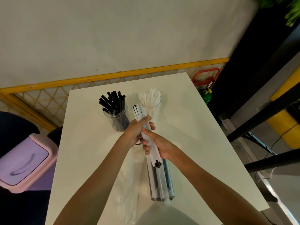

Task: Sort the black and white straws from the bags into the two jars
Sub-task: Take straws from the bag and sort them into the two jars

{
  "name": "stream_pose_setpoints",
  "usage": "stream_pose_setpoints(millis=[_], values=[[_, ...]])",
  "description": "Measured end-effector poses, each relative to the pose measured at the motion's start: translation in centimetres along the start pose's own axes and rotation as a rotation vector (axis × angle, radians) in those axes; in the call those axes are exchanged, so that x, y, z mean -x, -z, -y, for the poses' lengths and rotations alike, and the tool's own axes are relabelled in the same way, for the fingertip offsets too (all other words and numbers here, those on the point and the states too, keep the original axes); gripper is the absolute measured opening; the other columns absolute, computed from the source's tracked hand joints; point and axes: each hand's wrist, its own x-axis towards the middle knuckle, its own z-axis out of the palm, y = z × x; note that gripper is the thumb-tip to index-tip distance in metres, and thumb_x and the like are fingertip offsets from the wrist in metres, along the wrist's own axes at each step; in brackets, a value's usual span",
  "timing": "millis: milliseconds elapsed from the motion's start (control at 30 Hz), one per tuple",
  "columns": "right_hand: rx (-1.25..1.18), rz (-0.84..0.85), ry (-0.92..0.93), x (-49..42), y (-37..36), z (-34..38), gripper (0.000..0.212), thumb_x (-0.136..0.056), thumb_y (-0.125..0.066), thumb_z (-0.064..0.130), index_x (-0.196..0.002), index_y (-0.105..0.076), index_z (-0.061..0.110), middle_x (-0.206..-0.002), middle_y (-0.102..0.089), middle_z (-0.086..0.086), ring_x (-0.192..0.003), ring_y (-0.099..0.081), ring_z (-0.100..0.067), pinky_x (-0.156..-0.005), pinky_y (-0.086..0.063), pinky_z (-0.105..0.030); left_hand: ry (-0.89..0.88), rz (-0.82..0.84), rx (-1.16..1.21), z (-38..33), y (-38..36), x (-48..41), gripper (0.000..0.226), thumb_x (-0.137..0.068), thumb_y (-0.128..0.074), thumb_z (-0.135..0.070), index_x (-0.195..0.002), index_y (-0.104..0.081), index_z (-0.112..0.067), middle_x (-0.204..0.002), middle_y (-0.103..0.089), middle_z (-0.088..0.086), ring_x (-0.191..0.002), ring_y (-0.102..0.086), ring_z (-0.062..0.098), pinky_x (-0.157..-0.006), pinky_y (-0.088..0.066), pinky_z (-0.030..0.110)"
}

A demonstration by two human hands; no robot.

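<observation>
Over the white worktop (186, 127), you hold a clear bag (162, 181) of mixed straws (138, 112) up in both hands, its open end pointing at the two jars.

The chief risk is a mis-sort. The straws poking out of the bag look mostly white with at least one black among them, and more black ends show lower inside the bag. Drop them as one handful and a wrong colour probably lands with them.

A second risk is a spill. The bag hangs at a slant with its far end open, so a loose hold or a sharp tug could send straws sliding onto the worktop.

A third is a knock. Your left hand (135, 133) is just in front of the jar of black straws (119, 119), and the straw tips reach close to the jar of white straws (152, 106). Both jars stand upright, crowded with tall straws, and look easy to tip.

The left fingers (146, 119) are curled and clamped on the protruding straws, thumb on top. Your right hand (158, 144) grips the bag around its middle, its fingers (146, 147) wrapped under it and closed tight. Neither hand has a free finger to steady a jar.
</observation>
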Motion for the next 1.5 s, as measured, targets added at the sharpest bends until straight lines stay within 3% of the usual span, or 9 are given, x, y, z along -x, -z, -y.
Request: stream_pose_setpoints(millis=[167,300,433,533,667,867,967,1200,1500], values=[[0.019,-0.077,0.108,0.5,1.4,0.5,0.023,-0.096,-0.047,0.038,-0.093,-0.051,0.016,-0.052,-0.047,0.005,-0.04,-0.042,-0.007,-0.041,-0.041,-0.018,-0.135,-0.087,-0.111,-0.2,-1.3,-0.5,0.024,-0.089,-0.06,-0.028,-0.101,-0.061,-0.007,-0.089,-0.068,0.009,-0.078,-0.064,0.02,-0.071,-0.055,0.031],[0.039,-0.112,0.147,0.7,2.1,0.8,0.03,-0.096,-0.049,0.036,-0.112,-0.053,0.011,-0.055,-0.054,0.004,-0.041,-0.046,-0.007,-0.043,-0.043,-0.019,-0.241,-0.251,-0.207,-0.9,-1.8,-0.7,0.022,-0.088,-0.062,-0.024,-0.094,-0.06,-0.003,-0.082,-0.064,0.012,-0.069,-0.062,0.022,-0.057,-0.055,0.022],[0.079,-0.135,0.169,0.8,2.8,0.8,0.034,-0.095,-0.049,0.034,-0.118,-0.052,0.009,-0.058,-0.058,0.001,-0.043,-0.049,-0.009,-0.044,-0.044,-0.02,-0.273,-0.296,-0.261,-1.2,-1.9,-1.2,0.018,-0.084,-0.068,-0.019,-0.087,-0.064,-0.002,-0.094,-0.067,0.026,-0.082,-0.065,0.04,-0.072,-0.058,0.041],[0.086,-0.145,0.175,0.9,3.2,1.0,0.027,-0.096,-0.047,0.036,-0.107,-0.056,0.013,-0.059,-0.063,0.001,-0.043,-0.052,-0.01,-0.044,-0.045,-0.02,-0.268,-0.312,-0.292,-1.3,-1.8,-1.3,0.018,-0.085,-0.066,-0.016,-0.091,-0.064,0.001,-0.084,-0.067,0.018,-0.063,-0.065,0.022,-0.057,-0.057,0.023],[0.101,-0.166,0.164,1.2,3.7,1.2,0.031,-0.097,-0.046,0.036,-0.111,-0.055,0.01,-0.061,-0.067,0.0,-0.044,-0.056,-0.011,-0.044,-0.047,-0.02,-0.201,-0.266,-0.292,-1.4,-1.6,-2.0,0.009,-0.086,-0.064,-0.01,-0.088,-0.062,-0.001,-0.093,-0.067,0.021,-0.067,-0.064,0.023,-0.071,-0.058,0.034],[0.044,-0.216,0.144,0.9,4.8,1.7,0.034,-0.095,-0.05,0.033,-0.116,-0.057,0.006,-0.069,-0.071,-0.006,-0.051,-0.065,-0.016,-0.046,-0.052,-0.023,-0.211,-0.222,-0.257,-2.3,-1.9,-2.3,0.005,-0.089,-0.057,-0.004,-0.09,-0.058,0.001,-0.088,-0.065,0.02,-0.051,-0.066,0.007,-0.053,-0.056,0.02],[0.012,-0.247,0.147,0.8,5.7,2.1,0.022,-0.095,-0.051,0.033,-0.104,-0.059,0.014,-0.069,-0.071,-0.006,-0.055,-0.067,-0.018,-0.047,-0.052,-0.024,-0.319,-0.307,-0.272,-3.9,-1.7,-2.7,0.009,-0.09,-0.055,-0.003,-0.082,-0.054,-0.005,-0.09,-0.066,0.02,-0.058,-0.066,0.008,-0.056,-0.057,0.02],[-0.008,-0.327,0.195,1.0,7.0,3.4,0.02,-0.097,-0.048,0.031,-0.1,-0.057,0.013,-0.055,-0.06,-0.002,-0.04,-0.053,-0.012,-0.043,-0.047,-0.021,-0.841,-0.585,-0.356,-10.0,-0.9,-3.5,0.029,-0.092,-0.055,-0.008,-0.117,-0.042,-0.008,-0.089,-0.067,0.009,-0.076,-0.066,0.019,-0.066,-0.058,0.028],[-0.019,-0.324,0.211,0.5,8.3,4.3,0.019,-0.097,-0.049,0.031,-0.103,-0.057,0.015,-0.058,-0.052,-0.003,-0.039,-0.045,-0.01,-0.042,-0.044,-0.021,-1.05,-0.513,-0.575,-11.6,-1.6,-6.0,0.049,-0.093,-0.053,-0.009,-0.137,-0.032,-0.017,-0.08,-0.055,-0.022,-0.07,-0.063,0.017,-0.066,-0.056,0.031]])
